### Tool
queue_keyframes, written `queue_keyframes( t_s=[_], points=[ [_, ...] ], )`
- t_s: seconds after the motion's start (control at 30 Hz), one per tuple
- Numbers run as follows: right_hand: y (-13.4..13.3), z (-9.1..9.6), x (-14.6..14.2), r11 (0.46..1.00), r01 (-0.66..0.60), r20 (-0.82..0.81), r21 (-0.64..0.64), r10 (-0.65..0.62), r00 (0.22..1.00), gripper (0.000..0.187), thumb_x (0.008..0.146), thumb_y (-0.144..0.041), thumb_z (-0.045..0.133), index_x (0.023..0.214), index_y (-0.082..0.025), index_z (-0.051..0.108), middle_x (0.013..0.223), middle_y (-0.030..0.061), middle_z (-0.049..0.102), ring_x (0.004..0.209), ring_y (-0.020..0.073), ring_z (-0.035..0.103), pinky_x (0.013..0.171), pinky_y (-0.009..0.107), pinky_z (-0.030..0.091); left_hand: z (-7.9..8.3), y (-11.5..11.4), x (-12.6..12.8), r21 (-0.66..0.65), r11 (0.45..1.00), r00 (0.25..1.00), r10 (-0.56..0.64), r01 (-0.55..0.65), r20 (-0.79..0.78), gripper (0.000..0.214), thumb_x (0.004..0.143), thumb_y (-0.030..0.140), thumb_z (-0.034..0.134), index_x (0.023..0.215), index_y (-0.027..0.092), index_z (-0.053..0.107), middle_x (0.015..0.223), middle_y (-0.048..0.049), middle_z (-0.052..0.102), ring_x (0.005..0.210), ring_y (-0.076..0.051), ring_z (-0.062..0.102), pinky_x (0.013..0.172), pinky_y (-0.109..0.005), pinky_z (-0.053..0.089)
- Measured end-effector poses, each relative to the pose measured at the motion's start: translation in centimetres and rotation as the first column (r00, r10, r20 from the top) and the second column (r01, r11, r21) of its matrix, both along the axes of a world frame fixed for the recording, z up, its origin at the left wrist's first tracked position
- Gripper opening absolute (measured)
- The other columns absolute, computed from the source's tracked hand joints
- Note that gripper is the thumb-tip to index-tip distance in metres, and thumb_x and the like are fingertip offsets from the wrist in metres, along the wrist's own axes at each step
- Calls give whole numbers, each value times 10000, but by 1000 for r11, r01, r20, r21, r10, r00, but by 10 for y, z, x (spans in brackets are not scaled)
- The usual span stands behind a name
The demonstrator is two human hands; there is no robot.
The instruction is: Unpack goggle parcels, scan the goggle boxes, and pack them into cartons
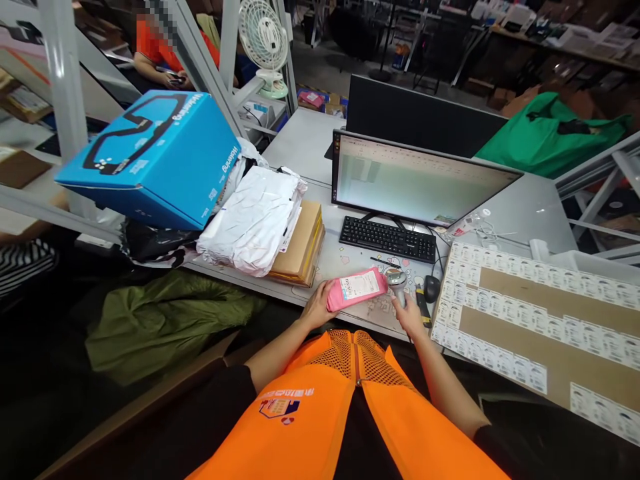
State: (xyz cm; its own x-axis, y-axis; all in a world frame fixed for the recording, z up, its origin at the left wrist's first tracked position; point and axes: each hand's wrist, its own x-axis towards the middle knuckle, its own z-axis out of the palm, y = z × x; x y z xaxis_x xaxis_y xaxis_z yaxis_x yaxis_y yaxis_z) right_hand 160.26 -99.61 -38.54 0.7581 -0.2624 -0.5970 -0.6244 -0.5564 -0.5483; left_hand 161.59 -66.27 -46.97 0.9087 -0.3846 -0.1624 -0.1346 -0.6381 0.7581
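The left hand point(317, 308) pinched one pink parcel point(342, 297), its label point(361, 284) print too small to read. The right hand's point(410, 315) fingers wrapped one scanner point(397, 280), near one keyboard point(387, 239).

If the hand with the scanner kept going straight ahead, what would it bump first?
Probably the black keyboard, which lies just beyond the right hand and its barcode scanner, though depth is unclear.

The flat pink plastic mailer pouch point(357, 289), white printed label up, sits almost level over the desk point(350, 263), pinched at one end by the left hand point(320, 305). Just beside its other end, the grey handheld barcode scanner point(397, 280) stands upright in the right hand point(411, 315).
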Motion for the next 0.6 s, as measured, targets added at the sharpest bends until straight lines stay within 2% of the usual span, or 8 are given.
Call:
queue_keyframes(
  t_s=[0.07, 0.1, 0.2, 0.3, 0.37, 0.47, 0.53, 0.6],
  points=[
    [-2, -29, -6, 985, 19, -6, -174, -20, 1000, 706, 1043, -512, 476, 1585, -60, 488, 1311, 237, 729, 1202, 360, 710, 1000, 408, 536, 2, 2, -3, 16, 1000, 1000, 2, -2, 6, 1065, 789, 289, 881, 1692, 237, 318, 1644, -194, 400, 1506, -390, 511, 1253, -533, 464],
    [-3, -41, -9, 974, 8, -29, -227, -15, 999, 732, 1058, -484, 449, 1642, -44, 407, 1395, 260, 690, 1267, 375, 688, 1052, 423, 512, 2, 3, -5, 23, 1000, 1000, 6, -6, 10, 1059, 796, 296, 878, 1693, 241, 317, 1633, -193, 406, 1496, -390, 519, 1237, -532, 480],
    [-4, -69, -18, 949, -48, -100, -311, 18, 995, 778, 1084, -434, 397, 1726, -39, 203, 1509, 280, 613, 1315, 383, 669, 1079, 438, 497, 1, 11, -15, 37, 999, 999, 27, -27, 23, 1053, 809, 309, 868, 1696, 252, 302, 1617, -187, 405, 1481, -388, 530, 1197, -523, 513],
    [-3, -86, -27, 913, -100, -123, -396, 56, 991, 800, 1073, -411, 421, 1723, -20, 166, 1496, 283, 605, 1315, 378, 658, 1068, 437, 503, -3, 22, -25, 61, 996, 998, 57, -58, 29, 1062, 794, 295, 875, 1687, 251, 303, 1623, -185, 395, 1469, -386, 539, 1185, -525, 519],
    [-3, -90, -32, 885, -142, -130, -444, 93, 987, 807, 1054, -391, 465, 1706, 3, 199, 1449, 287, 627, 1319, 380, 644, 1079, 440, 496, -5, 27, -30, 79, 994, 997, 77, -79, 29, 1054, 791, 281, 872, 1682, 249, 309, 1629, -186, 393, 1470, -385, 538, 1187, -529, 514],
    [-11, -86, -32, 864, -191, -163, -466, 128, 978, 825, 1029, -419, 545, 1675, 25, 290, 1406, 302, 649, 1315, 393, 638, 1093, 453, 488, -8, 29, -33, 93, 990, 995, 100, -101, 23, 1049, 784, 266, 871, 1678, 250, 321, 1631, -185, 394, 1477, -383, 532, 1187, -528, 514],
    [-24, -78, -22, 864, -174, -142, -472, 120, 983, 780, 1036, -472, 547, 1634, 6, 397, 1404, 300, 655, 1305, 395, 642, 1097, 459, 488, -9, 27, -33, 99, 989, 994, 109, -110, 17, 1059, 771, 254, 876, 1677, 251, 328, 1630, -183, 393, 1470, -380, 538, 1178, -521, 524],
    [-41, -69, 1, 864, -124, -44, -488, 117, 992, 680, 1063, -460, 489, 1581, -20, 489, 1403, 277, 667, 1312, 375, 637, 1121, 450, 474, -9, 25, -32, 104, 988, 994, 112, -113, 16, 1062, 772, 255, 874, 1681, 253, 324, 1630, -181, 390, 1476, -382, 533, 1177, -521, 527]
  ],
)
